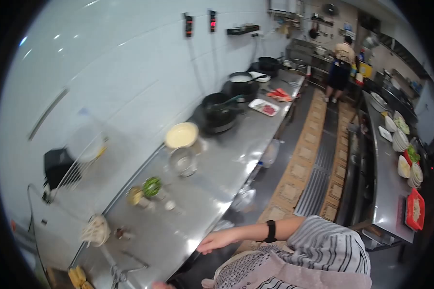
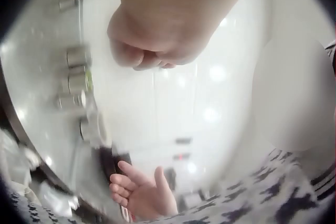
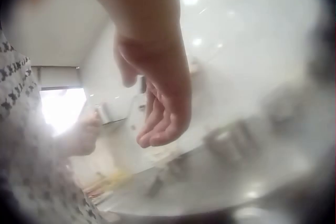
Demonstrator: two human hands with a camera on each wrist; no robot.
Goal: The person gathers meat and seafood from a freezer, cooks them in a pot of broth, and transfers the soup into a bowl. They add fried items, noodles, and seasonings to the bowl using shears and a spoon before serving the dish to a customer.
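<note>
In the head view my right hand is beside the front edge of the steel counter, with nothing in it. Its fingers hang loosely bent in the right wrist view, where the hand appears in front of the blurred counter. Only a bit of my left hand shows at the bottom of the head view. From the left wrist the left hand has its fingers loosely curled, and no held thing shows. Nearest on the counter are a wire whisk-like tool and a white container.
Containers of chopped greens and pale pieces stand on the counter, with a metal pot, yellow bowl and black pots behind. A person stands at the far end of the aisle. A red basket sits right.
</note>
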